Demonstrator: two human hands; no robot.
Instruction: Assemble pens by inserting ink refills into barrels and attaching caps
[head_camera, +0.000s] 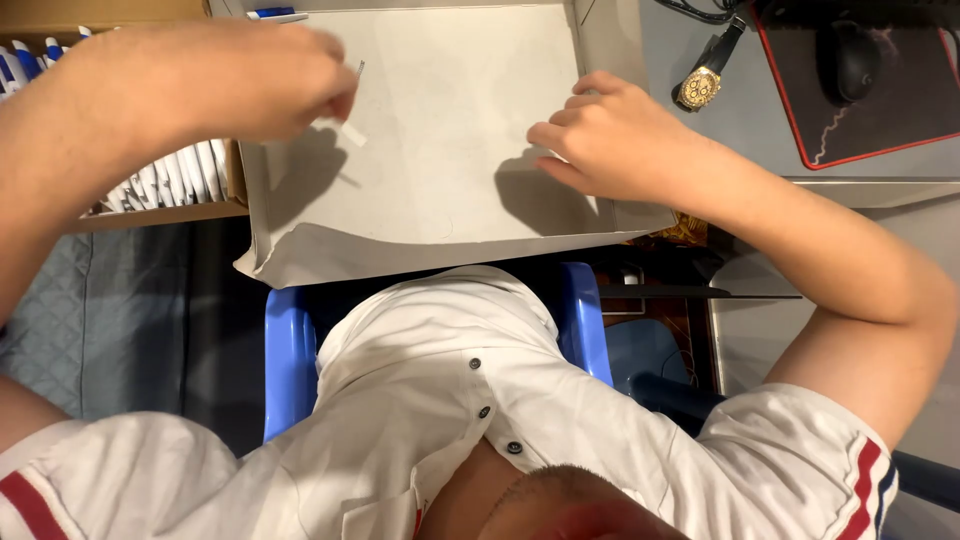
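The person's left hand (255, 85) hovers over the left part of a shallow grey cardboard tray (440, 150), its fingers pinched shut on a small white strip (352, 133) that hangs down and to the right from the fingertips. Something thin and dark, perhaps a pin or a bit of wire (360, 68), sticks up just above the same fingers; it is too small to name with confidence. The strip's long axis runs slantwise, from upper left to lower right, and its free end points toward the middle of the tray.

The right hand (610, 135) rests on the right part of the tray floor, fingers curled under and turned toward the left hand. A sliver of white shows beneath its fingertips, but I cannot tell whether it grips anything or merely presses down. The two hands are well apart, with bare tray floor between them; the strip lies wholly on the left hand's side.

Left of the tray stands a box of white and blue pens (165, 175). On the counter to the right lie a gold wristwatch (700, 88) and a computer mouse (850, 58) on a black red-edged mat (900, 110).
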